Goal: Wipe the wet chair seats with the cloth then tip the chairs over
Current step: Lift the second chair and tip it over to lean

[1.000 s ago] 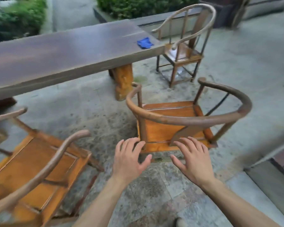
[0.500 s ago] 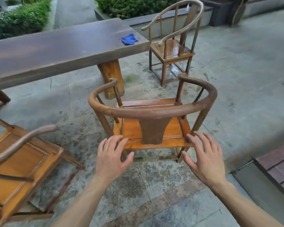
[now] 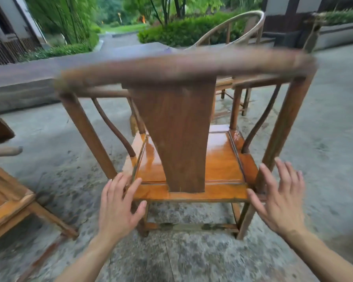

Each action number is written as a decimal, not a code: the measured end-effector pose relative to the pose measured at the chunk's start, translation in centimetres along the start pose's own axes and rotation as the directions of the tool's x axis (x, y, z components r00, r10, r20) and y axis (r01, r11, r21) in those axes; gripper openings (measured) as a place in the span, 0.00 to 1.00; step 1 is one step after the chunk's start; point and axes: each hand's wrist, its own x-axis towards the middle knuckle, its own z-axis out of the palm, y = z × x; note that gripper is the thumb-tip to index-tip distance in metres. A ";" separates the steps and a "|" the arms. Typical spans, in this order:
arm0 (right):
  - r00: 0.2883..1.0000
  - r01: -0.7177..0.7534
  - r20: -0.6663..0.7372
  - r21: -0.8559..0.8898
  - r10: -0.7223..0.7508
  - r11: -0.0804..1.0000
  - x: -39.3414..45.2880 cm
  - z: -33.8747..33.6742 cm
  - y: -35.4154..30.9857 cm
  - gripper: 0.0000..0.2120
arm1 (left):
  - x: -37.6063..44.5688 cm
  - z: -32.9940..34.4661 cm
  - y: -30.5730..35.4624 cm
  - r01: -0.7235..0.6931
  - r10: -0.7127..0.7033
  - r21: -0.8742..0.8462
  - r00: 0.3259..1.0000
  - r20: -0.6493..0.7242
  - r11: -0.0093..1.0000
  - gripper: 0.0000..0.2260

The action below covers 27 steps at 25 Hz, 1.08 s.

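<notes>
A wooden round-backed chair (image 3: 171,127) stands upright right in front of me, seen from behind; its orange seat (image 3: 222,165) shines wet. My left hand (image 3: 118,204) is open with fingers spread at the seat's rear left corner, by the back leg. At the rear right corner my right hand (image 3: 279,198) is open too, close to the other back leg. Neither hand grips anything. A second chair (image 3: 8,196) lies tipped over at the left. A third chair (image 3: 240,35) stands upright behind. The cloth is not visible.
A long dark wooden table (image 3: 39,76) runs across the back left, behind the near chair. The ground is damp stone paving (image 3: 192,257). Hedges (image 3: 183,31) and buildings lie beyond, with a grey planter (image 3: 338,35) at the far right.
My view has dropped and closed in on the upright chair, which now fills the frame. Both hands have moved forward to the seat's rear corners. The blue cloth on the table is out of sight.
</notes>
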 end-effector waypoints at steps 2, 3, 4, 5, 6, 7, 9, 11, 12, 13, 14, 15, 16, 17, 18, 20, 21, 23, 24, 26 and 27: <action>0.999 0.005 -0.041 -0.039 -0.007 0.999 -2.9 5.8 0.5 0.33 | -1.0 5.6 -1.7 0.015 -0.012 0.048 0.998 -0.061 0.999 0.26; 0.998 0.006 -0.068 -0.035 -0.009 0.999 -3.9 7.9 0.7 0.33 | -1.3 7.7 -2.2 0.008 -0.003 0.059 0.996 -0.088 0.998 0.26; 0.996 0.011 -0.089 -0.034 -0.014 0.999 -4.8 9.5 0.9 0.33 | -1.6 9.4 -2.7 0.002 0.006 0.072 0.994 -0.105 0.997 0.26; 0.994 0.032 -0.104 -0.036 -0.035 0.999 -5.8 10.8 1.0 0.33 | -2.2 11.0 -3.4 -0.014 0.027 0.101 0.991 -0.128 0.995 0.26; 0.991 0.059 -0.119 -0.033 -0.063 0.998 -6.8 11.5 0.7 0.33 | -2.8 11.9 -4.0 -0.018 0.036 0.120 0.988 -0.147 0.993 0.25; 0.988 0.074 -0.134 -0.032 -0.077 0.997 -7.1 11.9 0.7 0.33 | -2.7 12.3 -4.7 -0.010 0.032 0.131 0.986 -0.164 0.991 0.25; 0.983 0.071 -0.165 -0.058 -0.080 0.996 -7.0 11.9 0.9 0.33 | -2.1 12.6 -5.8 0.006 0.022 0.154 0.983 -0.180 0.988 0.26; 0.983 0.078 -0.162 -0.076 -0.090 0.994 -6.4 11.5 0.9 0.33 | -1.8 12.9 -6.3 0.016 0.012 0.165 0.986 -0.166 0.986 0.26; 0.984 0.075 -0.156 -0.087 -0.088 0.993 -6.0 11.3 0.9 0.33 | -1.7 13.0 -6.3 0.004 0.021 0.162 0.988 -0.153 0.987 0.26; 0.985 0.068 -0.152 -0.100 -0.083 0.993 -5.6 11.3 0.8 0.33 | -1.6 13.4 -6.2 -0.019 0.042 0.156 0.988 -0.150 0.988 0.25; 0.986 0.059 -0.146 -0.110 -0.075 0.992 -5.4 11.5 0.6 0.32 | -1.5 13.8 -6.1 -0.032 0.054 0.148 0.988 -0.144 0.988 0.25; 0.988 0.060 -0.136 -0.116 -0.076 0.991 -5.2 11.5 0.0 0.32 | -1.4 14.0 -6.2 -0.030 0.051 0.139 0.988 -0.145 0.990 0.25; 0.989 0.054 -0.128 -0.127 -0.070 0.990 -4.8 11.3 -0.6 0.32 | -1.2 13.9 -6.2 -0.016 0.033 0.121 0.990 -0.139 0.993 0.25; 0.991 0.038 -0.124 -0.143 -0.056 0.989 -4.5 11.2 -0.8 0.32 | -1.1 14.0 -6.3 -0.009 0.025 0.107 0.990 -0.141 0.994 0.26; 0.993 0.017 -0.115 -0.169 -0.037 0.985 -4.3 11.1 -0.8 0.33 | -1.1 14.1 -6.2 -0.015 0.028 0.100 0.991 -0.129 0.995 0.26; 0.996 -0.021 -0.091 -0.163 0.007 0.986 -4.9 10.8 -1.0 0.33 | -1.9 14.3 -6.2 -0.029 0.037 0.094 0.995 -0.092 0.995 0.26; 0.996 -0.028 -0.093 -0.152 0.014 0.988 -5.0 10.6 -1.1 0.33 | -2.1 14.3 -6.3 -0.028 0.037 0.095 0.995 -0.092 0.995 0.26; 0.995 -0.045 -0.099 -0.163 0.029 0.986 -5.0 10.7 -0.7 0.32 | -1.9 14.3 -6.2 -0.020 0.028 0.103 0.997 -0.072 0.994 0.26; 0.995 -0.044 -0.094 -0.154 0.029 0.987 -5.1 11.1 -0.6 0.32 | -1.9 14.5 -5.8 -0.001 0.008 0.102 0.998 -0.067 0.995 0.26; 0.996 -0.023 -0.090 -0.137 0.011 0.990 -4.8 12.7 0.1 0.32 | -1.8 15.3 -4.7 0.034 -0.025 0.093 0.995 -0.100 0.995 0.25; 0.996 -0.013 -0.090 -0.137 0.001 0.991 -4.8 13.7 0.7 0.32 | -1.7 16.1 -4.1 0.035 -0.025 0.093 0.993 -0.111 0.995 0.25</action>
